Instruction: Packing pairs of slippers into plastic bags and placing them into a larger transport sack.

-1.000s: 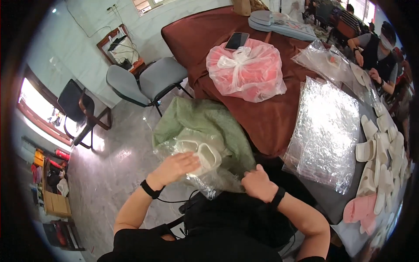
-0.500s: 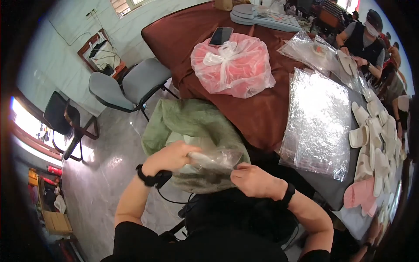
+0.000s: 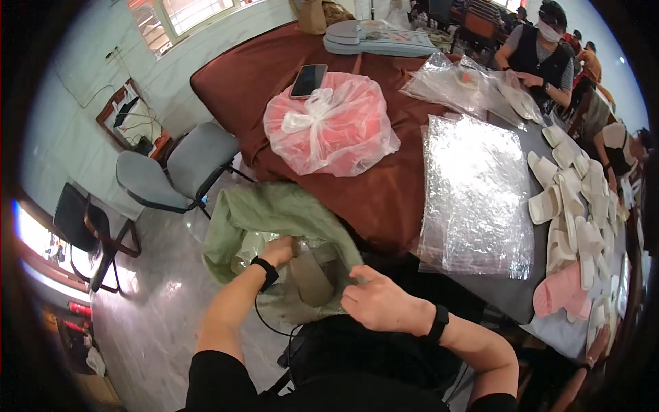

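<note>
Green sack point(image 3: 274, 202), mouth agape, left hand point(image 3: 278, 249) inside.
Left fingers hidden, grip untellable, beside a sole-shaped beige piece point(image 3: 312, 280) within; right hand point(image 3: 383, 302) loosely curled by the rim, perhaps steadying the opening, contact unclear.

A brown satin tablecloth point(image 3: 391, 199) carries a knotted translucent bag point(image 3: 353, 137) with pink contents, a dark-screened smartphone point(image 3: 309, 81) at that bag's far left edge, and, farther back, a pale blue-grey flat object point(image 3: 381, 41) near a brown paper bag point(image 3: 311, 17). To the left, a grey padded chair point(image 3: 202, 156) and a black armchair point(image 3: 81, 216) stand on a glossy grey floor point(image 3: 161, 302). Beyond the table's far right, a masked co-worker point(image 3: 544, 62) wears a dark vest.
</note>
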Motion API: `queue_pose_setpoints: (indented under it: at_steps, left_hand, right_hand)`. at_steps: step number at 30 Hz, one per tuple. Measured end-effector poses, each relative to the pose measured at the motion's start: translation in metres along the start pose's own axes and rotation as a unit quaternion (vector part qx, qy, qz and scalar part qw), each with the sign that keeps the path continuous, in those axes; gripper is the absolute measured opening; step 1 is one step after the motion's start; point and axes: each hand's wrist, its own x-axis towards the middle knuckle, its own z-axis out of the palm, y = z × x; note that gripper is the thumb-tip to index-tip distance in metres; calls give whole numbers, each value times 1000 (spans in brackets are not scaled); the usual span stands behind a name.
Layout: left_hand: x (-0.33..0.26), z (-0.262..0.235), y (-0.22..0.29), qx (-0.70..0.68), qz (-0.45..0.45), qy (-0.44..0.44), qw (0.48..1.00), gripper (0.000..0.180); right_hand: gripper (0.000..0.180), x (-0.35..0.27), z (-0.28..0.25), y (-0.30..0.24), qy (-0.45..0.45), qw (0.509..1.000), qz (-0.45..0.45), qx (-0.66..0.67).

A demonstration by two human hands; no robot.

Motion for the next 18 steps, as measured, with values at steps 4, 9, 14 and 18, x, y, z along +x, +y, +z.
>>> queue_pose_setpoints:
  at_steps: [4,9,14,18]
  left_hand:
    - [36,9,11,4,120,-43,992,34]
    - [15,53,9,338,269,-127,893,36]
    - [63,45,74,491,370,-115,780,40]
    - [78,47,55,587,352,-114,720,44]
  right_hand:
    - [9,-3,6,9,48,999,23,12]
    - [14,11,63,46,94,993,20,-66]
    - [12,28,29,56,91,983,48,-153]
    - [9,25,16,52,192,964,79,-164]
